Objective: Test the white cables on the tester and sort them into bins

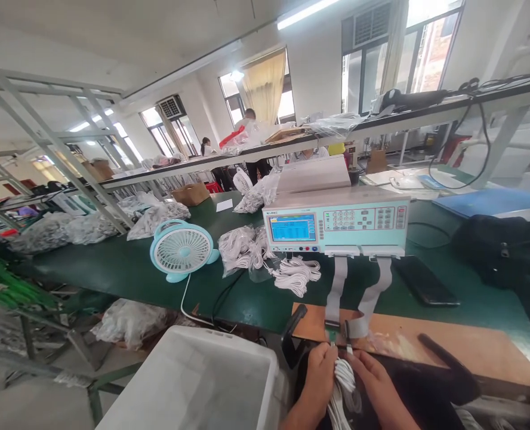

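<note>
At the front edge of the wooden board, my left hand pinches one end of a coiled white cable. Close on its right, my right hand pinches the cable's other end. The coil hangs down between both hands. Both ends meet the small connectors at the board's edge, below two grey ribbon cables. These ribbons run up to a tester with a lit blue screen. Whether the plugs are fully seated cannot be made out.
A white bin stands at the front left. On the green table are a blue fan, white cable coils, bagged cables, a black phone and a black bag. People are in the background.
</note>
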Demonstrator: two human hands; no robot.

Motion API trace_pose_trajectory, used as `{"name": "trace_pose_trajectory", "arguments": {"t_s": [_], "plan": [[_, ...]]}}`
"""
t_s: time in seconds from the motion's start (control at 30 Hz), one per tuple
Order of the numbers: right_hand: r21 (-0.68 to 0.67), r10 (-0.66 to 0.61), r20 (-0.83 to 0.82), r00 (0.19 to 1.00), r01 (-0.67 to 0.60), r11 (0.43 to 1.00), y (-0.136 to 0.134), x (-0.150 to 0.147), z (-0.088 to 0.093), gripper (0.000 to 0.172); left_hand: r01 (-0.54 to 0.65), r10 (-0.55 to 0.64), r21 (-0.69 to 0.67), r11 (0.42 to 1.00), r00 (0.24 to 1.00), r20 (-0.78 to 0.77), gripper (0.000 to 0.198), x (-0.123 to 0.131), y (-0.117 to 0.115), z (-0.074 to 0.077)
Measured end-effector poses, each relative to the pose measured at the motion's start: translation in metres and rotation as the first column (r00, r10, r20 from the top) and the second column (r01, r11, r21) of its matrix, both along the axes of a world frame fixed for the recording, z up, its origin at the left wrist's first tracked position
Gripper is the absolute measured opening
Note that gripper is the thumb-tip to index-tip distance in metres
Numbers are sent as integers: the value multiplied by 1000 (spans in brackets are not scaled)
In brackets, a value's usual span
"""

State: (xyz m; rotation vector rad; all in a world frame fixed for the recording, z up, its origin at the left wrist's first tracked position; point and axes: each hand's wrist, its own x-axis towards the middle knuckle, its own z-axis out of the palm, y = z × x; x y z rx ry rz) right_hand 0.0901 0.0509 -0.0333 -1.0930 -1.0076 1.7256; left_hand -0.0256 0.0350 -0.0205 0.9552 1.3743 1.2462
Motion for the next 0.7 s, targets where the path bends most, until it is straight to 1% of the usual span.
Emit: {"name": "trace_pose_trajectory", "arguments": {"t_s": [0.07,0.13,0.2,0.27,0.3,0.37,0.43,0.47,0.5,0.53,0.57,0.6,0.63,0.67,0.7], "plan": [[89,-21,62,998,15,996,-5,1,1,41,10,-10,-19,1000,1000,28,43,4,-6,3],[210,-51,153,987,18,977,-15,5,7,41,59,-57,-31,998,997,61,40,10,-15,5],[285,-68,236,969,-2,958,-26,12,15,39,123,-114,-57,991,985,132,36,18,-23,7],[272,-44,284,958,-36,962,-32,28,22,34,195,-167,-123,973,964,205,34,26,-28,10],[245,-24,299,954,-53,968,-34,42,23,32,226,-185,-166,960,956,227,34,28,-29,11],[171,38,326,945,-98,980,-36,80,22,28,237,-175,-238,942,951,255,35,30,-28,13],[120,86,449,889,-155,981,-40,127,18,22,187,-98,-279,942,948,304,36,30,-25,14],[112,91,576,812,-189,976,-42,149,16,21,153,-47,-294,944,940,339,36,29,-24,14],[118,50,682,729,-177,977,-45,166,15,20,123,-2,-305,944,929,369,35,29,-23,13],[128,15,751,660,-167,978,-49,178,16,18,103,27,-310,945,922,387,34,31,-22,13],[133,-4,785,620,-162,978,-53,182,18,14,84,43,-306,948,922,386,33,34,-21,13],[118,25,764,645,-177,977,-58,180,21,9,59,51,-286,956,931,362,31,38,-21,13],[84,108,694,712,-229,970,-62,171,24,13,28,54,-247,968,946,320,30,43,-21,13],[47,227,585,778,-312,949,-66,156,28,20,-4,55,-192,981,964,260,29,48,-22,14],[15,374,406,834,-415,910,-69,140,31,28,-32,55,-126,991,981,186,29,52,-22,16]]}}
